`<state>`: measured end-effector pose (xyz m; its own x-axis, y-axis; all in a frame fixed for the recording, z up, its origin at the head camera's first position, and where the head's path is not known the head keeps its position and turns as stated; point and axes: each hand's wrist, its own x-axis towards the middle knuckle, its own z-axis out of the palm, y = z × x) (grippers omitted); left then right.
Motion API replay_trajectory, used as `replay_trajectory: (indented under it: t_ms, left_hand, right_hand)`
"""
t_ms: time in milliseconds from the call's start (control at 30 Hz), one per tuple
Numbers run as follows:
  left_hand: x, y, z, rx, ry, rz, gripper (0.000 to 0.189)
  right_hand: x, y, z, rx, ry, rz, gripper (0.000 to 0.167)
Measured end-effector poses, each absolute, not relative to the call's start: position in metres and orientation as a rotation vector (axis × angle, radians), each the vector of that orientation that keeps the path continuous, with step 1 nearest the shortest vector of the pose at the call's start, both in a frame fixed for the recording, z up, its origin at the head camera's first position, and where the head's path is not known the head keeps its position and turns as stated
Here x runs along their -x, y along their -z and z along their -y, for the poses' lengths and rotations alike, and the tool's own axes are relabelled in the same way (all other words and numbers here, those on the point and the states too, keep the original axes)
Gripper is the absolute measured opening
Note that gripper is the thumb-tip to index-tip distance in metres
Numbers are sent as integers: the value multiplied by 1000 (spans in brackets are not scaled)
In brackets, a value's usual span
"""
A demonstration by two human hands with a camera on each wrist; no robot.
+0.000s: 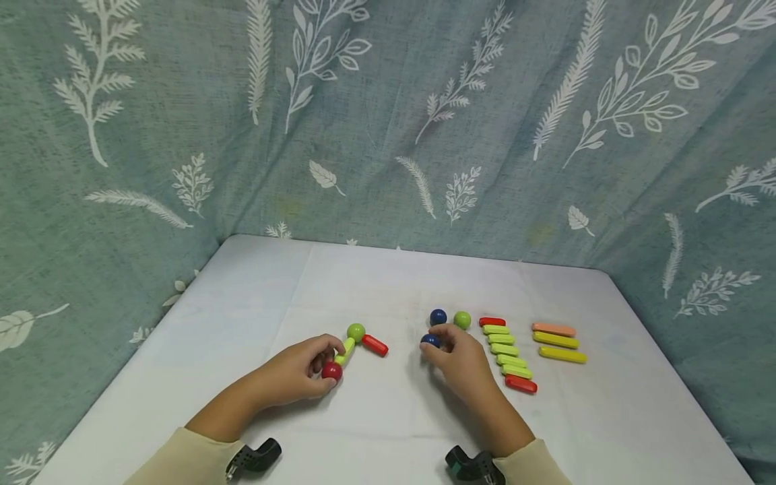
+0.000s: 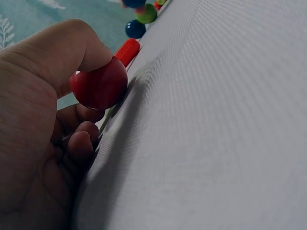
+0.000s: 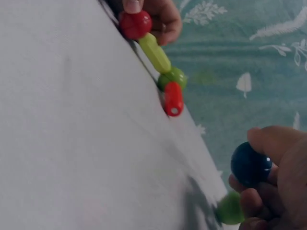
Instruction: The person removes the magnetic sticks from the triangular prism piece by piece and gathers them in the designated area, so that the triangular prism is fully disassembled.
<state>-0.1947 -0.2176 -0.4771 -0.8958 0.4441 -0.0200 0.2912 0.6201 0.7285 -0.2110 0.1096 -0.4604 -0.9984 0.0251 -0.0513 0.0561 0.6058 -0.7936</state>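
Note:
My left hand (image 1: 303, 369) pinches a red ball (image 2: 100, 85) between thumb and fingers. From that ball a yellow-green rod (image 3: 154, 52) runs to a green ball (image 1: 356, 332), and a red rod (image 1: 375, 345) continues from the green ball, so the pieces form a bent chain on the table. My right hand (image 1: 459, 357) holds a dark blue ball (image 3: 250, 164) between thumb and fingers, over the table to the right of the chain. Just beyond that hand sit a second blue ball (image 1: 438, 317) and another green ball (image 1: 462, 320).
Right of my right hand, several yellow-green rods (image 1: 504, 349) lie in a column with a red rod (image 1: 492, 322) at its far end and another red rod (image 1: 521, 384) at its near end. Farther right are an orange rod (image 1: 554, 329) and two yellow rods (image 1: 562, 355). Patterned cloth (image 1: 388, 135) hangs behind the table.

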Motion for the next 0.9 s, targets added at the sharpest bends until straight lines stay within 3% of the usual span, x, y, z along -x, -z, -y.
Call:
replay_trajectory:
  t_ms: [500,900]
  left_hand:
    - [195,477,217,-558,-1137,-2646,40]
    - [195,478,218,-569,-1137,-2659,40]
  right_hand:
    - [222,455,-145,-373,1245,-2959,42]
    - [223,462,-140,-369,1243,-2899,41]
